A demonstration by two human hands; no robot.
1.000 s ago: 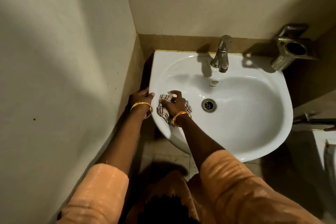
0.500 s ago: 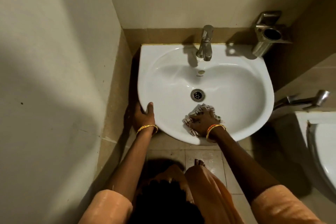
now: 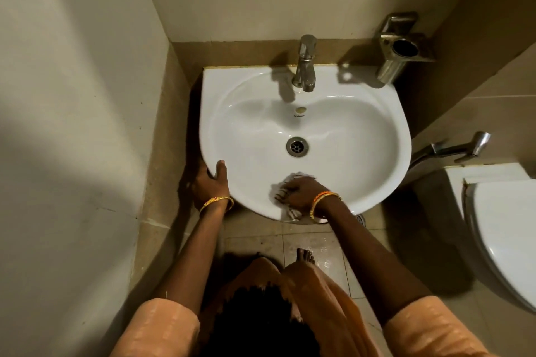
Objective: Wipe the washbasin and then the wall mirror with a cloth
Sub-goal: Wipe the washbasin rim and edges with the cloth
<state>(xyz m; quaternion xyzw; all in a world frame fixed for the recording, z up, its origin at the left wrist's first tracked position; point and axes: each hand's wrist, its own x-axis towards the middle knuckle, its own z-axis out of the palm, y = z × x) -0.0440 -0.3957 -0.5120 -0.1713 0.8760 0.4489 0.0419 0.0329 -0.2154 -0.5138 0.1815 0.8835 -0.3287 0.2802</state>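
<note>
A white washbasin (image 3: 362,130) is fixed to the back wall, with a steel tap (image 3: 304,66) at its far rim and a drain (image 3: 297,146) in the middle. My right hand (image 3: 300,191) presses a checked cloth (image 3: 292,213) against the near inner slope of the bowl; the cloth is blurred and mostly hidden under the hand. My left hand (image 3: 210,182) grips the basin's near left rim, thumb on top. The wall mirror is out of view.
A steel holder (image 3: 401,48) is mounted at the back right corner. A white toilet (image 3: 499,229) stands at the right, with a metal tap (image 3: 461,149) on the wall above it. A wall closes in on the left. My bare foot (image 3: 304,255) rests on the wet tiled floor.
My right hand slid the cloth from the bowl's left side to the near front, then slightly left along the near slope. My left hand shifted along the rim toward the front.
</note>
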